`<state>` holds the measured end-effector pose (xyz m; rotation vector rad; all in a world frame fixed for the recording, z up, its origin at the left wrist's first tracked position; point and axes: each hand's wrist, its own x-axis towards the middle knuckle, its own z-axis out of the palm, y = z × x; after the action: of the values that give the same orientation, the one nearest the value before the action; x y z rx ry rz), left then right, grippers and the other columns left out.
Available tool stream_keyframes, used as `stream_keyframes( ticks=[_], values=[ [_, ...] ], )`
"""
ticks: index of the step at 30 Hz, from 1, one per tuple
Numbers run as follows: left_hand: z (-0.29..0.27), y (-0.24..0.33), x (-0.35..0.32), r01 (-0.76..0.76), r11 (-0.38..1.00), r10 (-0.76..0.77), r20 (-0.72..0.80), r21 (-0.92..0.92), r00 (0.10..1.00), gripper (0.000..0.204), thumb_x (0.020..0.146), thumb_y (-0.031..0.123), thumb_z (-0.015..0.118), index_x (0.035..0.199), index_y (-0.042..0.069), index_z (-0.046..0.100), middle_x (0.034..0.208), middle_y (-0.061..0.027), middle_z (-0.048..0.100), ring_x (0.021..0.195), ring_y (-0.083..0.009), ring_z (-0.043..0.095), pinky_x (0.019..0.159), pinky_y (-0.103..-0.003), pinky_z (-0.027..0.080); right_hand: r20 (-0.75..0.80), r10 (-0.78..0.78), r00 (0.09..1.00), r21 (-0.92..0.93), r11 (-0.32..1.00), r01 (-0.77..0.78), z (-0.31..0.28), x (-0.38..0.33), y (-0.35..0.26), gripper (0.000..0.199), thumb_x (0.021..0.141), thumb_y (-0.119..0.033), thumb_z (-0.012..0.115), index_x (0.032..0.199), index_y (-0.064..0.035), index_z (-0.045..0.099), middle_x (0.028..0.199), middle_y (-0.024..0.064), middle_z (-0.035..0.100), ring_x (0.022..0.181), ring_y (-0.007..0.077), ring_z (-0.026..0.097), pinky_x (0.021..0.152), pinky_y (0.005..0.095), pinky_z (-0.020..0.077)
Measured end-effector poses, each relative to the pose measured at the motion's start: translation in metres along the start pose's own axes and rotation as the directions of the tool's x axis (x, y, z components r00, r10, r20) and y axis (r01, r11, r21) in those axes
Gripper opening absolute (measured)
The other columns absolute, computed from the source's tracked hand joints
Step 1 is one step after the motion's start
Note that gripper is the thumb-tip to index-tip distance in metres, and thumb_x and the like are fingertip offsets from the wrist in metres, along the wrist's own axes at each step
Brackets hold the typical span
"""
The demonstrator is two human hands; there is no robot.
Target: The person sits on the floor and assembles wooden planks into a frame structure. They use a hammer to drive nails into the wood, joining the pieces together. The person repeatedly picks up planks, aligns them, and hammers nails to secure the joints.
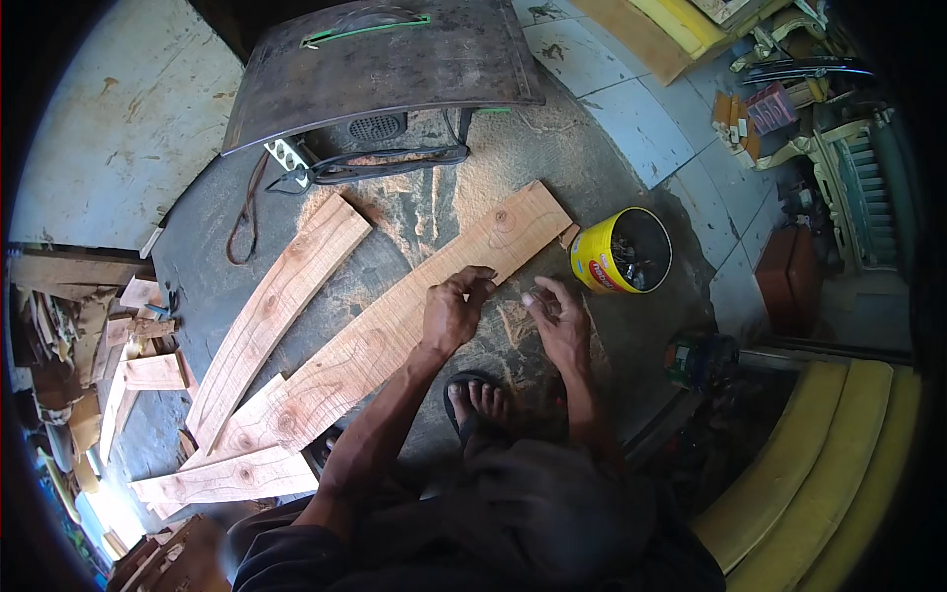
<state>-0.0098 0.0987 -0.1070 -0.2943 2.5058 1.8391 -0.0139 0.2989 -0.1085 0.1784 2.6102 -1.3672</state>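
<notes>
My left hand point(454, 311) rests with bent fingers on the near edge of a long curved wooden plank point(395, 326) that lies slanted on the dusty dark floor. My right hand point(560, 321) hovers just right of it, fingers half curled and palm turned up, possibly pinching something too small to tell. A second curved plank point(276, 306) lies to the left, and a shorter one point(227, 479) lies nearer me. A yellow tin point(621, 252) full of small dark metal pieces stands just beyond my right hand.
A dark metal-topped machine point(380, 64) with a black cable point(385, 163) stands at the far side. Wood offcuts point(99, 345) pile at the left. My sandalled foot point(478, 400) is below my hands. Yellow curved boards point(829, 464) lie at the right.
</notes>
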Motion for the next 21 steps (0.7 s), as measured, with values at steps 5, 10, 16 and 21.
stream_keyframes(
  ticks=[5, 10, 16, 21],
  values=[
    [-0.008, -0.068, 0.020, -0.094, 0.991, 0.110, -0.199, 0.090, 0.974, 0.011, 0.085, 0.012, 0.077, 0.097, 0.010, 0.077, 0.099, -0.0076, 0.075, 0.101, -0.0245, 0.067, 0.092, -0.037, 0.051, -0.240, 0.096, 0.966, -0.638, 0.735, -0.231, 0.007, -0.033, 0.078, 0.058, 0.078, -0.033, 0.083, 0.121, -0.0012, 0.060, 0.114, 0.0190, 0.062, 0.112, 0.0377, 0.061, 0.094, 0.0472, 0.0499],
    [0.005, -0.097, 0.025, -0.125, 0.963, 0.171, -0.188, 0.238, 0.967, 0.013, 0.083, 0.015, 0.075, 0.096, 0.014, 0.078, 0.098, -0.0081, 0.074, 0.100, -0.0264, 0.067, 0.096, -0.039, 0.047, -0.092, 0.333, 0.938, -0.304, 0.888, -0.345, -0.003, -0.039, 0.140, 0.055, 0.090, -0.031, 0.073, 0.130, -0.0013, 0.050, 0.112, 0.0248, 0.066, 0.105, 0.0416, 0.066, 0.089, 0.0482, 0.0501],
    [-0.001, -0.100, 0.021, -0.177, 0.941, 0.243, -0.213, 0.289, 0.946, 0.016, 0.082, 0.014, 0.074, 0.097, 0.016, 0.079, 0.098, -0.0069, 0.073, 0.103, -0.0256, 0.063, 0.098, -0.039, 0.043, 0.037, 0.189, 0.981, -0.058, 0.981, -0.186, 0.020, -0.063, 0.043, 0.037, 0.099, -0.026, 0.061, 0.129, -0.0048, 0.055, 0.103, 0.0288, 0.067, 0.090, 0.0438, 0.068, 0.076, 0.0481, 0.0531],
    [0.005, -0.110, 0.023, -0.129, 0.942, 0.214, -0.257, 0.309, 0.943, 0.013, 0.085, 0.018, 0.072, 0.096, 0.015, 0.078, 0.097, -0.0070, 0.073, 0.105, -0.0274, 0.060, 0.099, -0.040, 0.041, -0.051, -0.392, 0.919, -0.288, 0.887, 0.362, 0.031, -0.061, -0.017, 0.043, 0.101, -0.024, 0.058, 0.142, -0.0110, 0.052, 0.102, 0.0265, 0.068, 0.085, 0.0419, 0.069, 0.071, 0.0484, 0.0546]
  ],
)
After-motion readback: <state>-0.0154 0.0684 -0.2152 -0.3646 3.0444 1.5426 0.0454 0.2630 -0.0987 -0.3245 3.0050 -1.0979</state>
